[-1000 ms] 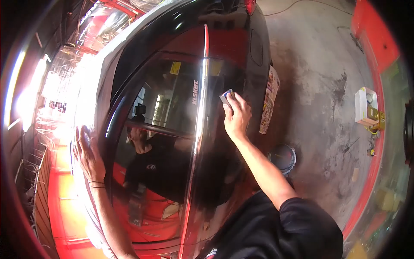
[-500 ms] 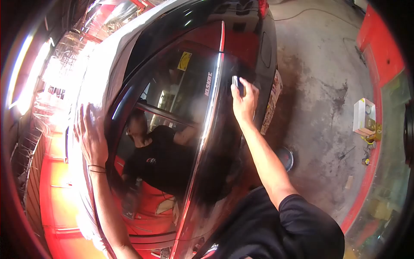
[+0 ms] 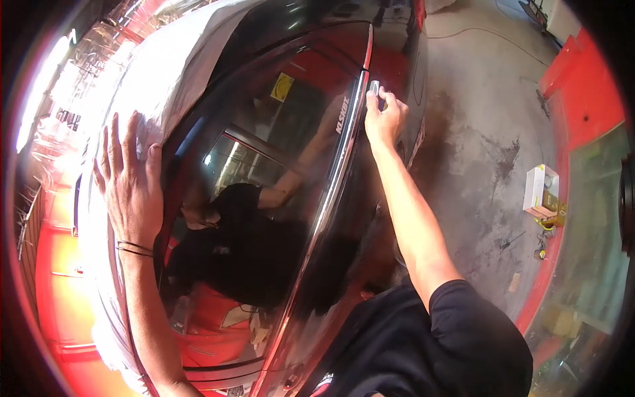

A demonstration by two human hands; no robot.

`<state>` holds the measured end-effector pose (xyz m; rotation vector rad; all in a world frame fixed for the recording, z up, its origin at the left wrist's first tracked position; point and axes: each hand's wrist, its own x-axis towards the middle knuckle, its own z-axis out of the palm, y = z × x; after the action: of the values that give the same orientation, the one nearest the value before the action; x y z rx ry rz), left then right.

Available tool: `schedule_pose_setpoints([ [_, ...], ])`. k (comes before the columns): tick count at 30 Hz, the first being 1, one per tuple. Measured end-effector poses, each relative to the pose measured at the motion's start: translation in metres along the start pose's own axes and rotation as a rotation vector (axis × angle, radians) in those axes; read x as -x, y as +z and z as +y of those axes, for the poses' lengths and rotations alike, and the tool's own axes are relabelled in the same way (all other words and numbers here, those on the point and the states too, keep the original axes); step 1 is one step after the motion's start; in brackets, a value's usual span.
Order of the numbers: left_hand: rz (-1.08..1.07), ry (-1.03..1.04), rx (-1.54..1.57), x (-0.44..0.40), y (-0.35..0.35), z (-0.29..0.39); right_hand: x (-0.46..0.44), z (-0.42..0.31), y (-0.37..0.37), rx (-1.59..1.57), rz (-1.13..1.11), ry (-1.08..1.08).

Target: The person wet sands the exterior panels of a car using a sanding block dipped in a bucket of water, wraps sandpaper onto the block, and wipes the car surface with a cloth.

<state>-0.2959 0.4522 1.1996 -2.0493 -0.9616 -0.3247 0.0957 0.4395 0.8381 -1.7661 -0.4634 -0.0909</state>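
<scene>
My right hand [image 3: 386,120] pinches a small block [image 3: 374,88], pale on one side and dark on the other. It is close beside the chrome trim strip [image 3: 325,202] under the dark side window [image 3: 264,192] of a black car. Whether the block touches the paint I cannot tell. White letters [image 3: 343,116] and a yellow sticker [image 3: 282,87] mark the glass, which also reflects a person in black. My left hand [image 3: 134,198] lies open with spread fingers on the white cover [image 3: 175,69] over the car's roof.
To the right is a stained concrete floor [image 3: 473,132] with a cable [image 3: 489,33] across it. A white and yellow box [image 3: 542,192] stands by the red-edged wall at far right. Red panels [image 3: 56,278] show beyond the cover at left.
My right hand has moved the block farther along the car, away from me, and closer to the chrome strip. My left hand's fingers are spread wider. The whole view has shifted slightly.
</scene>
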Motion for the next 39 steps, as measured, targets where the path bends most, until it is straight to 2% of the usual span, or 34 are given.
schedule_pose_setpoints([
  [4, -0.003, -0.022, 0.014, 0.001, 0.005, -0.002, -0.043, -0.007, 0.016, 0.026, 0.006, 0.129],
  [8, 0.009, -0.031, -0.005, 0.002, 0.008, -0.003, -0.03, -0.002, 0.008, 0.092, 0.005, -0.061],
  [12, -0.012, -0.027, 0.0, 0.005, 0.006, -0.003, -0.053, -0.007, 0.018, 0.052, 0.01, 0.079],
  [14, -0.013, -0.053, 0.002, 0.004, 0.007, -0.001, -0.037, -0.006, 0.013, 0.076, -0.021, 0.071],
  [17, -0.041, -0.045, -0.015, 0.005, 0.006, -0.003, -0.014, -0.003, -0.002, 0.058, -0.061, -0.069],
  [21, -0.057, -0.044, -0.007, 0.003, 0.0, 0.001, -0.045, -0.006, 0.003, 0.121, -0.057, 0.058],
  [25, -0.074, -0.049, -0.018, 0.001, -0.001, -0.001, 0.01, -0.009, -0.018, 0.085, -0.06, -0.138],
  [29, -0.068, -0.036, 0.024, -0.004, -0.008, 0.001, -0.05, 0.033, 0.004, 0.004, -0.057, -0.175],
  [31, -0.068, -0.043, 0.059, -0.003, -0.006, -0.002, -0.032, 0.03, -0.005, 0.007, -0.049, -0.21],
  [36, -0.012, -0.002, 0.066, -0.003, 0.0, -0.009, 0.123, 0.016, -0.076, -0.092, -0.076, -0.403],
  [38, 0.047, 0.051, 0.056, -0.003, 0.007, -0.011, 0.093, 0.027, -0.063, -0.113, -0.119, -0.388],
  [39, 0.067, 0.083, 0.064, -0.001, 0.013, -0.014, 0.066, 0.027, -0.053, -0.048, -0.128, -0.314],
])
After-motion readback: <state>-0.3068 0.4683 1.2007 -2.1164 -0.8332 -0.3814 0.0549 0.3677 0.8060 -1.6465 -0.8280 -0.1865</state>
